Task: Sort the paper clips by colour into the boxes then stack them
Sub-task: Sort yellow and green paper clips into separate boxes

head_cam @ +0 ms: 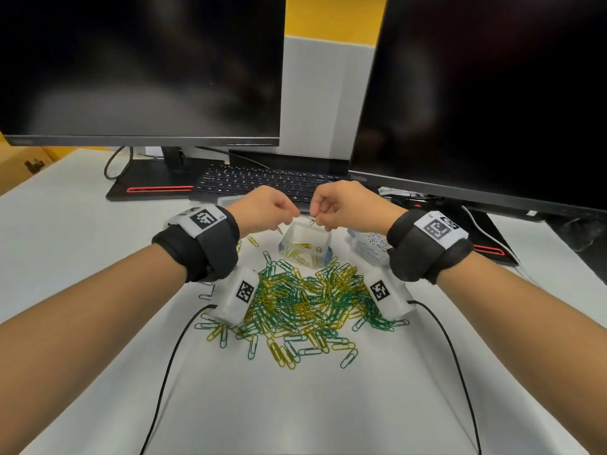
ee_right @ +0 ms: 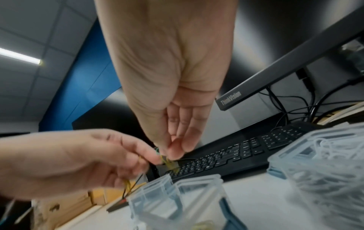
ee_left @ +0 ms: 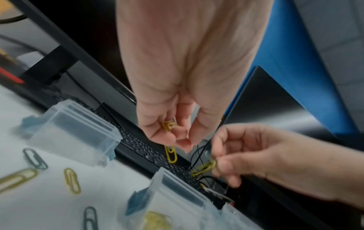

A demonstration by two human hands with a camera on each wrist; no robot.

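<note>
A mixed pile of yellow, green and white paper clips [head_cam: 302, 303] lies on the white desk. Behind it stands a clear open box [head_cam: 305, 246] holding several yellow clips. Both hands hover just above this box. My left hand [head_cam: 279, 215] pinches yellow clips [ee_left: 171, 153], one dangling below the fingers. My right hand [head_cam: 323, 213] pinches a yellow clip [ee_left: 204, 168] by the box's far rim. A second clear box [head_cam: 369, 246] with white clips sits to the right, and an empty clear box [ee_left: 72, 133] to the left.
A black keyboard [head_cam: 262, 183] lies right behind the boxes, under two dark monitors [head_cam: 141, 70]. Black wrist-camera cables [head_cam: 170, 356] run over the desk on both sides of the pile. Loose clips [ee_left: 72, 180] lie near the left box.
</note>
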